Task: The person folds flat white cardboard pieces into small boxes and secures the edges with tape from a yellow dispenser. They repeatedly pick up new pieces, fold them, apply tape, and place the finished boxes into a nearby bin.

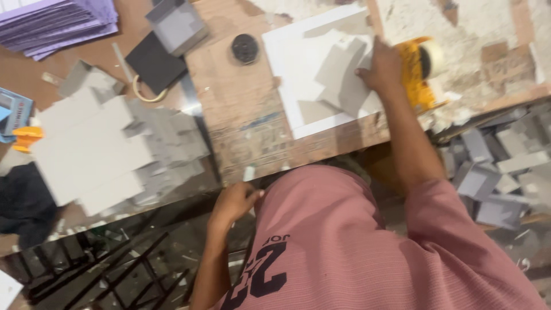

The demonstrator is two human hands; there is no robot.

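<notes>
Right hand [381, 68] presses flat on grey card [338, 77], yellow tape dispenser [418, 69] beside; left hand [235, 201] seemingly pinches something small

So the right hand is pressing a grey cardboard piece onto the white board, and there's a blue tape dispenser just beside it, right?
Not quite: the tape dispenser is yellow, not blue. The head view shows the right hand on the grey cardboard piece, which lies on the white board.

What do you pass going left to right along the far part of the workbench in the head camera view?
Stack of purple sheets → black square pad → round black disc → white board → grey cardboard piece → right hand → yellow tape dispenser.
</notes>
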